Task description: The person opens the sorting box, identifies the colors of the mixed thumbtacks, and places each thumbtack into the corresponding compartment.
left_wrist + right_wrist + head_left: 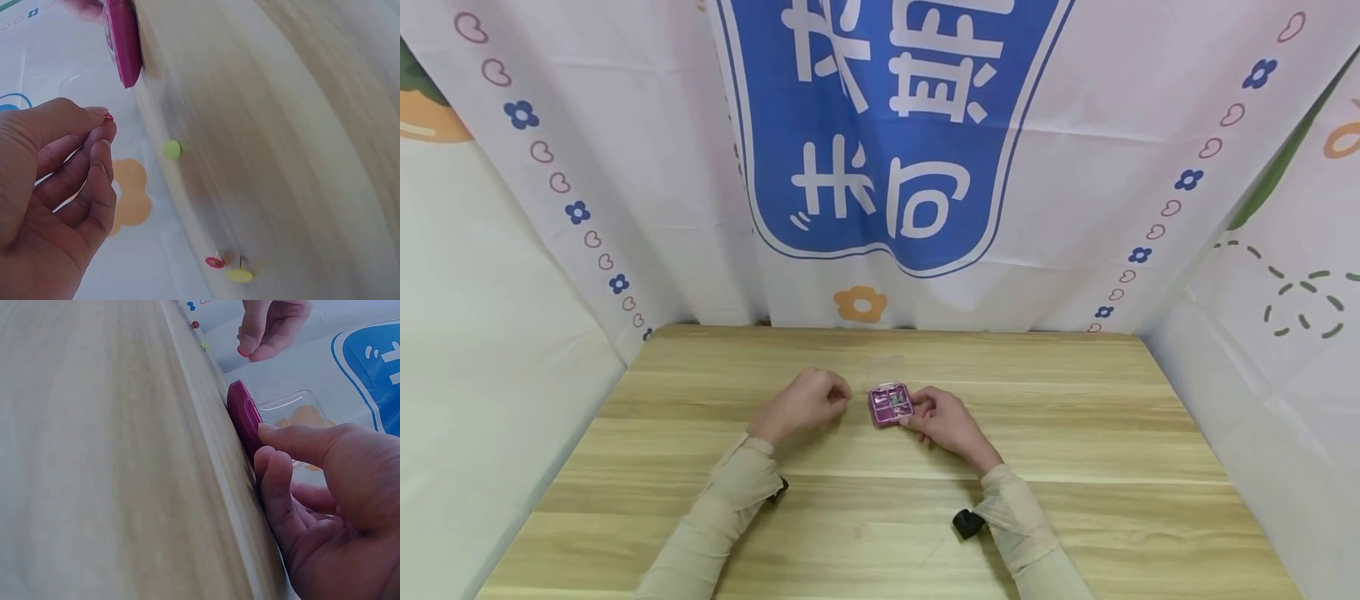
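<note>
A small magenta compartment box (882,413) lies on the table, its clear lid (886,367) swung back on the far side. Small pieces sit in some of its compartments. My right hand (951,423) grips the box's right side, thumb on the near rim in the right wrist view. Left of the box, my left hand (808,404) pinches a small red thumbtack (109,117) between thumb and forefinger, held above the tabletop and apart from the box. Near that hand lie a green thumbtack (172,149), a red-headed thumbtack (215,262) and a yellow thumbtack (240,275).
The wooden table (865,533) spreads around both hands. A printed white curtain (685,250) hangs along its back edge and sides. Black wrist devices (967,524) show at both sleeves.
</note>
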Action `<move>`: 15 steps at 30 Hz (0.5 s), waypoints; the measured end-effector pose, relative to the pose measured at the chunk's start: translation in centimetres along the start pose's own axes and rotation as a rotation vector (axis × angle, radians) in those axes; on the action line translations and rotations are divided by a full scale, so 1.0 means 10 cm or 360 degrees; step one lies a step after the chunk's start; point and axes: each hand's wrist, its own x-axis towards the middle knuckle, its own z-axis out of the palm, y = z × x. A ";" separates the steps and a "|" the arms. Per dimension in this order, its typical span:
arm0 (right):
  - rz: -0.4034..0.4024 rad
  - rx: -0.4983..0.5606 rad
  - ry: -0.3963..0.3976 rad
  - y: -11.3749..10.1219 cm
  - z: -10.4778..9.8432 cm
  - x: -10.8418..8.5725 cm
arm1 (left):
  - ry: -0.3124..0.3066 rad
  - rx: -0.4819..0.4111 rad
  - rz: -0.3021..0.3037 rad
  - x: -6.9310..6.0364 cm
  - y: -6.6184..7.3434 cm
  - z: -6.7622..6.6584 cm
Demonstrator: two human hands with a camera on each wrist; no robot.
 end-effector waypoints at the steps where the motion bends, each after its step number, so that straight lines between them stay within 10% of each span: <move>1: 0.0001 0.0001 0.0003 0.00 0.00 0.00 | 0.0001 0.0001 0.0010 0.01 0.01 0.00; 15: -0.0005 0.0006 -0.0006 0.06 0.00 0.04 | 0.0039 -0.0028 0.0027 0.17 0.15 0.10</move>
